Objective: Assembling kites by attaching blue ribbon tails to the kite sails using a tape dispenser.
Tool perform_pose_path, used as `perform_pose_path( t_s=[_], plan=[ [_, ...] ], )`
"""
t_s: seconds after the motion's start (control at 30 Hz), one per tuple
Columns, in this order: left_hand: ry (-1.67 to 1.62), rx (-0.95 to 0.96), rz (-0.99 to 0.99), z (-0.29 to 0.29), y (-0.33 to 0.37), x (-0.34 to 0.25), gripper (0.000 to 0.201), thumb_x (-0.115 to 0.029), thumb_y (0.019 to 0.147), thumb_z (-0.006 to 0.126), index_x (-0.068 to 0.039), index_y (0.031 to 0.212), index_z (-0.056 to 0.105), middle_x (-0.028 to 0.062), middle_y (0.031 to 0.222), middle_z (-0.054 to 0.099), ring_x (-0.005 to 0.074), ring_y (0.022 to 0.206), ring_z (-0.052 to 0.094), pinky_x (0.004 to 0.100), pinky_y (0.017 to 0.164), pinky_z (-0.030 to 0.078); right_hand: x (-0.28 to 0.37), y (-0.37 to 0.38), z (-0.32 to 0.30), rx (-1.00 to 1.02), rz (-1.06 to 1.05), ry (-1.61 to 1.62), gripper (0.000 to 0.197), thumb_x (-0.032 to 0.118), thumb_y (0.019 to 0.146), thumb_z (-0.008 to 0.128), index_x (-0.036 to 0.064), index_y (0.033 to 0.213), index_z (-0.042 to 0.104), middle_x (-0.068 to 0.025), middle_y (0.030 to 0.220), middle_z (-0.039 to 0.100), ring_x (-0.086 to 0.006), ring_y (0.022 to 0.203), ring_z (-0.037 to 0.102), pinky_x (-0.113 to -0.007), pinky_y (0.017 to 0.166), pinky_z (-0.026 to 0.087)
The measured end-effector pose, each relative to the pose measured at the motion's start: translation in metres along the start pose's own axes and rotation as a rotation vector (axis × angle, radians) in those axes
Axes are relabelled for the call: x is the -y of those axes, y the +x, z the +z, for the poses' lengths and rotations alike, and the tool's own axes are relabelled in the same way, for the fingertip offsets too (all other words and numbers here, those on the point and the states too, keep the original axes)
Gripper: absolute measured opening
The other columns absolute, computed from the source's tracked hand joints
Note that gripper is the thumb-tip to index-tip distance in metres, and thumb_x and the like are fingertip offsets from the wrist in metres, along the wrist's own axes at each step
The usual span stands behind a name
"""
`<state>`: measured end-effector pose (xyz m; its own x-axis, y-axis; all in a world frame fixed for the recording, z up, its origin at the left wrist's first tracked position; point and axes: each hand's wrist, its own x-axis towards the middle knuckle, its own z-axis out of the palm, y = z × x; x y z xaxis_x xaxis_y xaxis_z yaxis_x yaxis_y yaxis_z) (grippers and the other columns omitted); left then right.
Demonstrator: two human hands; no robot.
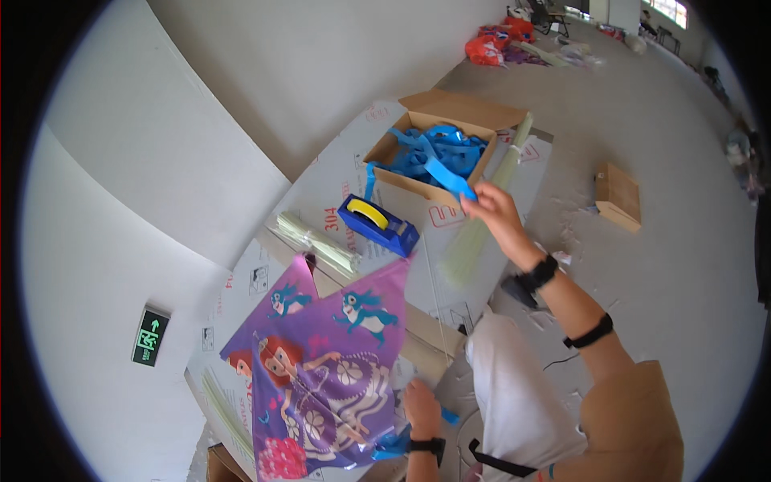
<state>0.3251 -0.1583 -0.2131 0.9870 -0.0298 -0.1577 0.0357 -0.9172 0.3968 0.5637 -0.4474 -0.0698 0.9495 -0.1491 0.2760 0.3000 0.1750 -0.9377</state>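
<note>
My right hand (494, 210) pinches the end of a blue ribbon (450, 177), which rises out of an open cardboard box (418, 188) filled with more loose blue ribbon (450, 143). At the table's near edge, my left hand (422, 410) is closed beside the right edge of a purple kite sheet (353, 377) printed with a cartoon figure in a gown. Its grip is hidden from this angle. Blue strips (390, 447) lie by that wrist. Another purple sheet shows partly underneath at left.
A blue tape dispenser (393, 237) with a yellow roll stands below the box. Pale thin rods lie in a bundle (317, 241), with a longer bundle (502, 181) at the table's right. A small carton (617, 197) sits on the floor; red bags (494, 44) lie far back.
</note>
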Motion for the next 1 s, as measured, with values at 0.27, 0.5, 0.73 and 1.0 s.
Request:
perform_pose_path(
  t_s=[0.27, 0.5, 0.73, 1.0],
  plan=[
    [-1.066, -0.029, -0.062, -0.099, -0.103, -0.055, 0.025, -0.016, 0.092, 0.067, 0.001, 0.11, 0.065, 0.0123, 0.102, 0.067, 0.0212, 0.089, 0.063, 0.0302, 0.075, 0.047, 0.101, -0.294, 0.038, 0.388, 0.738, 0.02, 0.019, 0.013, 0.09, 0.071, 0.0029, 0.103, 0.06, -0.0018, 0.087, 0.067, -0.0046, 0.07, 0.059, -0.021, 0.056, 0.045],
    [-1.128, -0.114, -0.166, -0.089, -0.238, -0.032, 0.014, -0.006, 0.087, 0.072, 0.001, 0.098, 0.067, 0.0062, 0.093, 0.065, 0.0129, 0.084, 0.058, 0.0251, 0.077, 0.046, 0.093, -0.394, 0.082, 0.833, 0.651, -0.313, 0.019, 0.016, 0.088, 0.072, 0.0032, 0.094, 0.06, -0.005, 0.079, 0.065, -0.0122, 0.067, 0.059, -0.028, 0.057, 0.044],
    [-1.496, -0.329, -0.375, -0.096, -0.272, -0.029, 0.005, 0.001, 0.091, 0.065, 0.005, 0.091, 0.067, 0.0026, 0.092, 0.063, 0.0081, 0.085, 0.055, 0.0208, 0.077, 0.045, 0.095, -0.417, 0.09, 1.129, 0.422, -0.468, 0.021, 0.017, 0.084, 0.075, 0.0049, 0.092, 0.06, -0.0093, 0.08, 0.062, -0.0222, 0.072, 0.061, -0.033, 0.063, 0.046],
    [-1.585, -0.281, -0.39, -0.092, -0.27, -0.036, 0.005, 0.0, 0.09, 0.068, 0.005, 0.088, 0.067, 0.0009, 0.086, 0.059, 0.0077, 0.08, 0.056, 0.0216, 0.074, 0.047, 0.107, -0.394, 0.114, 0.773, 0.604, -0.052, 0.03, 0.018, 0.087, 0.075, 0.0032, 0.109, 0.061, -0.0059, 0.109, 0.062, -0.0121, 0.092, 0.06, -0.028, 0.08, 0.05]
  ],
)
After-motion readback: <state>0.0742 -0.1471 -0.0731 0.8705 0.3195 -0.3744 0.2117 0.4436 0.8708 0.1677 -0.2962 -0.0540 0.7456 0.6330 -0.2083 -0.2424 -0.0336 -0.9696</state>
